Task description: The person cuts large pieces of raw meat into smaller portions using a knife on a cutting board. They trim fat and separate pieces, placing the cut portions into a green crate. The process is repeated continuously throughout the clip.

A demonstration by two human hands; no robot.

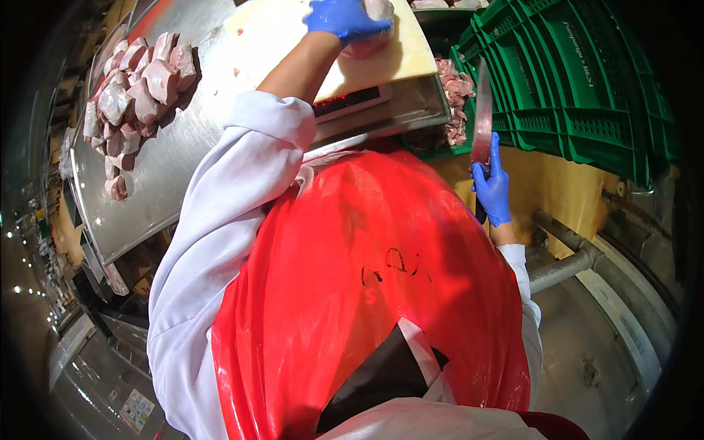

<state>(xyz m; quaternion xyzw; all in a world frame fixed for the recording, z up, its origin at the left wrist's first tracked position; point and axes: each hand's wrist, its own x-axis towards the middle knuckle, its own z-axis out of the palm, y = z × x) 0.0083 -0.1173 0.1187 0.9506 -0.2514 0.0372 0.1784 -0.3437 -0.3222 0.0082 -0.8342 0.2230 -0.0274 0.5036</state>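
Head view: meat pieces (456,92) in green crate (444,151)

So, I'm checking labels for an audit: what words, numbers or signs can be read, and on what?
I won't copy wording, but here's where it stands:
Red apron: black handwritten marks.
Upright green crate: pale lettering on its wall.
Display below the cutting board: red lit characters, too blurred.
Pale label, lower left: too small.

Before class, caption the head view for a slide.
Left hand on meat over a board, right hand holding a knife.
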